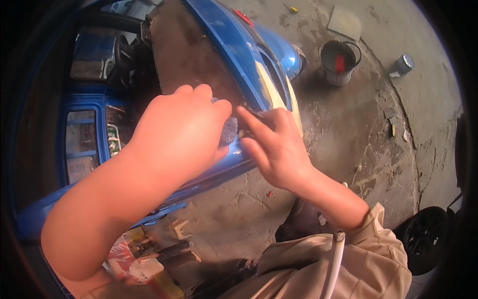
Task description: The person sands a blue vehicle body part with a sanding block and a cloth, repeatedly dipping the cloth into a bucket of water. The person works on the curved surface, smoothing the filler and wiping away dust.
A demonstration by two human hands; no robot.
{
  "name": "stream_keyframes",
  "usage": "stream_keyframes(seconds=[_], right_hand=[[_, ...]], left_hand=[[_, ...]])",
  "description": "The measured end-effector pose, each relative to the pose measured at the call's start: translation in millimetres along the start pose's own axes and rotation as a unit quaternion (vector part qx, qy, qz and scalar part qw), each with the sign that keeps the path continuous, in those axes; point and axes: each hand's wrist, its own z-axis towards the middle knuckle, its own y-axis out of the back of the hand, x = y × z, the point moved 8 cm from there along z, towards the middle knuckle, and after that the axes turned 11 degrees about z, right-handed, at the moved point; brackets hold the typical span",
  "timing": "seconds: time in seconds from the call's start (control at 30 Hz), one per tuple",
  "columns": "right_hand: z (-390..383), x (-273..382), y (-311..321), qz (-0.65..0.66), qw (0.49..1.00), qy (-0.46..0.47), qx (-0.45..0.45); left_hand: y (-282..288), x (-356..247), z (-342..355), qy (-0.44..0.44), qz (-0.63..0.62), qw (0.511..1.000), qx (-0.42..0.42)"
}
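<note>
My left hand (174, 127) is closed around a rough grey pad (230, 130), held at the edge of the blue vehicle body (221, 35) beside a brownish flat panel (184, 55). Just to its right, my right hand (276, 144) has its index finger extended toward the pad and its other fingers curled; whether a small dark item lies among them is unclear. A cream-coloured patch (269, 84) runs along the curved blue bodywork behind that hand. My left hand hides much of the pad.
A bucket (328, 70) with something red and a small metal can (404, 64) stand on the cracked concrete floor at right. A flat slab (343, 22) lies behind them. A black wheel (423, 234) is at lower right, assorted clutter (144, 249) at lower left, a pale rod (334, 259) near my body.
</note>
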Motion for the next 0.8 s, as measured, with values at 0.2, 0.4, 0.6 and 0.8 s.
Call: stream_keyframes(seconds=[0.2,0.4,0.6,0.8], right_hand=[[-38.9,-74.3,10.4,0.077,0.986,-0.148,-0.025],[-89.7,-94.2,27.1,0.132,0.965,-0.217,-0.058],[-135.1,-111.5,67.9,0.111,0.97,-0.188,-0.107],[-221.4,-158.5,140.4,0.082,0.947,-0.273,-0.149]], left_hand=[[12.6,-24.3,-5.5,-0.096,-0.043,0.991,-0.084],[1.9,-45.1,2.6,-0.147,-0.008,0.989,-0.029],[-59.0,-128.7,103.6,-0.259,0.029,0.965,0.036],[-128.3,-220.8,157.1,-0.285,0.115,0.95,0.064]])
